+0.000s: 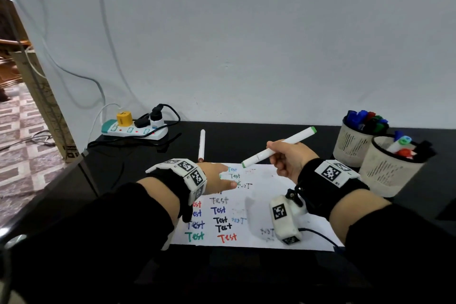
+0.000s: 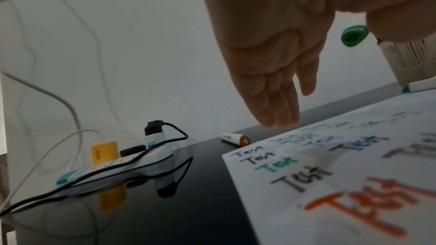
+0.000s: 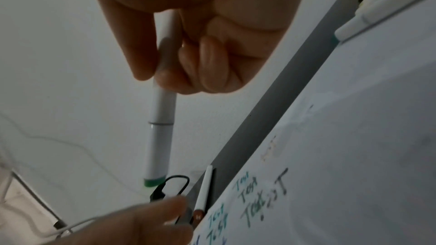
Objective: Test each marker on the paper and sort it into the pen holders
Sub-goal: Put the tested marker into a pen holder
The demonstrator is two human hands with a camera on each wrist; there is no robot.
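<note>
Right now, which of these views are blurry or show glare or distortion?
Head view: sharp in the middle, wide-angle bend toward the edges, soft shadows on the paper. Left wrist view: the glossy table mirrors the power strip; near lettering is blurred. Right wrist view: dim; the left hand is smeared, the green marker fairly crisp.

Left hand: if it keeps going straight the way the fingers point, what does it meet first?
Probably the brown-capped marker lying just past the paper's far edge: the left hand's straight fingers aim roughly that way. Depth is unclear, so they might pass beside it.
</note>
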